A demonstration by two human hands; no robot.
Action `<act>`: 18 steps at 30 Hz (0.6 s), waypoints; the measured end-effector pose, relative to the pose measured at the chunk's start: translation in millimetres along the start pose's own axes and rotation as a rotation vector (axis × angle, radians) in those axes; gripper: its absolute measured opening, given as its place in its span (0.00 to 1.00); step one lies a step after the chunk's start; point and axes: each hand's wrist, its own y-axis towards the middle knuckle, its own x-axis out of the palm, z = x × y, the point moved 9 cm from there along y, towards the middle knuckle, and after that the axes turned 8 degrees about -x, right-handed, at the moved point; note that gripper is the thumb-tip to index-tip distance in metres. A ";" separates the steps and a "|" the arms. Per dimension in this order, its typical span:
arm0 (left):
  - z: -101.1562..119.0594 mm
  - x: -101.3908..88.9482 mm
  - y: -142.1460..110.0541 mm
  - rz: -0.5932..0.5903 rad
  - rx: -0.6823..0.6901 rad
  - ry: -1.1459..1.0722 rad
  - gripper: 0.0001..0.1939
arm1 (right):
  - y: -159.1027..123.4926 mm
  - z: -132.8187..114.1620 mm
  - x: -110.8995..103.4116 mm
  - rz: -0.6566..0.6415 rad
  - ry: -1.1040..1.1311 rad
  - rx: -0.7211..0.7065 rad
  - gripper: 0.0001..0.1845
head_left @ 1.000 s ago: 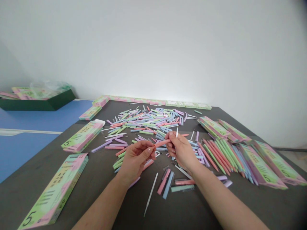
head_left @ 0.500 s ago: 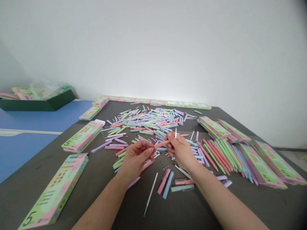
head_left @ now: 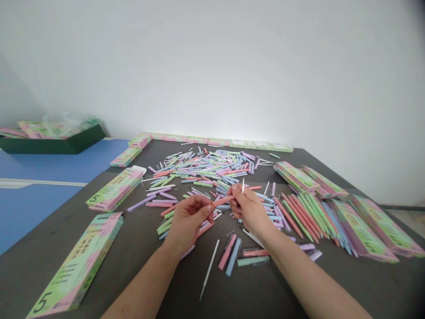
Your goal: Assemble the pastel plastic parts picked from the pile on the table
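Note:
Between my two hands lies a coral pen barrel (head_left: 223, 201), held near the middle of the table. My left hand (head_left: 191, 217) pinches its left end between thumb and fingertips. The fingers of my right hand (head_left: 249, 207) close on its other end, and a white pen refill (head_left: 243, 185) sticks up from that same hand. Below the hands, a loose refill (head_left: 209, 270) rests on the dark table beside a coral cap (head_left: 227, 251) and a blue cap (head_left: 233, 257). A green cap (head_left: 253, 261) lies further right. Both inner fingertips are partly hidden.
Pastel pen parts (head_left: 206, 166) are heaped behind my hands. A row of assembled-looking pens (head_left: 305, 215) lies at right beside pen boxes (head_left: 365, 230). More boxes (head_left: 78, 261) stand along the left edge and back. A green tray (head_left: 71, 144) sits on a blue surface at far left.
Both hands keep nearly the same pose on the coral barrel. The whole view has shifted very slightly.

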 end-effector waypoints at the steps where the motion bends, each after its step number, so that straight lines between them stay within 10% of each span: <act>1: -0.3 0.6 0.1 -0.006 -0.004 -0.012 0.08 | -0.4 0.1 0.7 -0.002 0.006 0.002 0.19; 18: -11.6 3.4 -0.3 -0.078 -0.027 0.119 0.13 | -11.3 31.7 19.1 -0.018 0.267 0.264 0.19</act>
